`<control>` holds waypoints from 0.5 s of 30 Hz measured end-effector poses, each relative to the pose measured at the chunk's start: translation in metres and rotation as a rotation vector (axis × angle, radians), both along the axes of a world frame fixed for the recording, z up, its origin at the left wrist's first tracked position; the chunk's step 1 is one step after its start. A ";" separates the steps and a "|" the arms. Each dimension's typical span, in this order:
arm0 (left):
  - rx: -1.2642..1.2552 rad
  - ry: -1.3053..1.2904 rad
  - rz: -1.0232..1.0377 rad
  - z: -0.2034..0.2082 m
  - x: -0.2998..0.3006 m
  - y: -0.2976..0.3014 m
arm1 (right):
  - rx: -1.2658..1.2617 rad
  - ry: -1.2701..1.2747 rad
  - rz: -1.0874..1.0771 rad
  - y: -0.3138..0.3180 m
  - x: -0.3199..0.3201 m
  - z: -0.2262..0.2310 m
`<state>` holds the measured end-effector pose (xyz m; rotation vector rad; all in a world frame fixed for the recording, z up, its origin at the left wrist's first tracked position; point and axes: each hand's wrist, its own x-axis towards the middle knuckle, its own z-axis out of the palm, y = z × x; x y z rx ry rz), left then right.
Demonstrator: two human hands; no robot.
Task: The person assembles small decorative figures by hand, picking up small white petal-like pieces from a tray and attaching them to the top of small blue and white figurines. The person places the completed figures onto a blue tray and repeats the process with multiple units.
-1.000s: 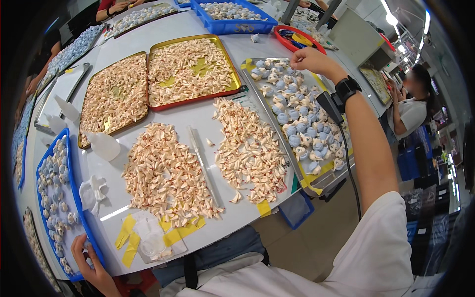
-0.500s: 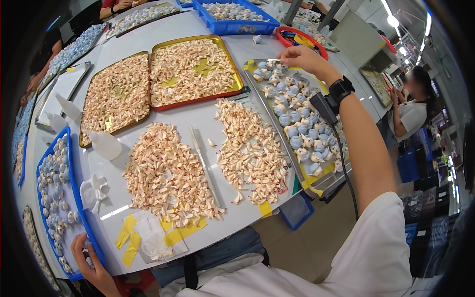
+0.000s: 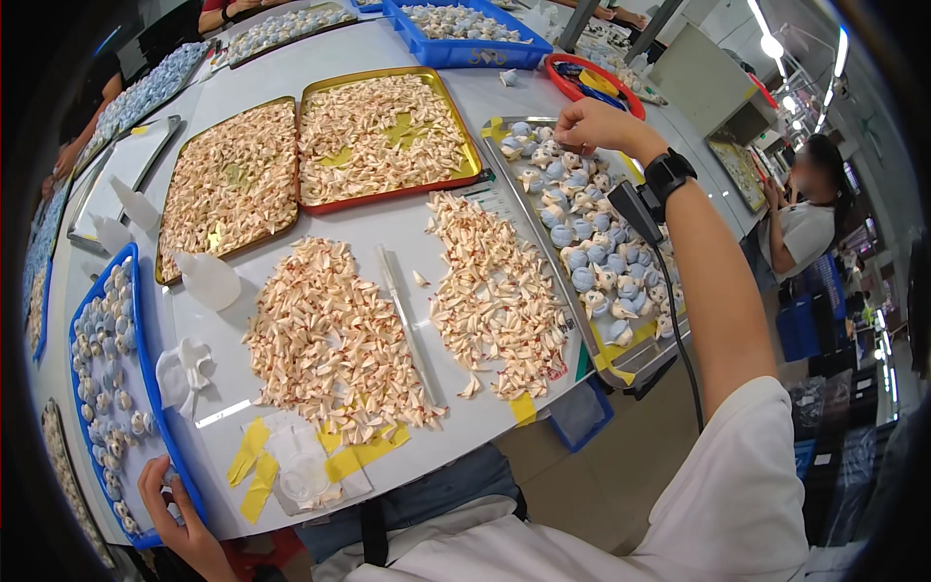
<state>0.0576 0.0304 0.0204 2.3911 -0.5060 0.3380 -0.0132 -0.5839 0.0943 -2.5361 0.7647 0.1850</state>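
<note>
My right hand (image 3: 606,128) is at the far end of a metal tray (image 3: 608,367) full of small blue-and-white figure pieces (image 3: 585,254). Its fingers are pinched together low over the pieces; what they hold, if anything, is hidden. A dark band with a small box is strapped on that wrist. At the lower left, my left hand (image 3: 179,519) lies over the near rim of a blue tray (image 3: 152,383) holding more such pieces (image 3: 105,398). Its fingers are curled, and a small bluish bit shows between thumb and forefinger, too small to name.
Two heaps of small cream pointed pieces (image 3: 335,339) lie mid-table, a clear stick (image 3: 405,325) between them. Behind stand two trays (image 3: 388,136) of the same pieces. Squeeze bottles (image 3: 208,281) and a crumpled white cloth (image 3: 184,375) are at left. A cable (image 3: 684,339) hangs by my right arm.
My right hand has drawn back from the tray's far rim and curled over the pieces; the small white thing seen at its fingertips no longer shows. My left hand has stayed in place.
</note>
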 end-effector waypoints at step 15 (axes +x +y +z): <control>0.010 -0.010 -0.019 -0.001 0.001 -0.003 | -0.372 -0.135 0.118 -0.008 0.004 -0.002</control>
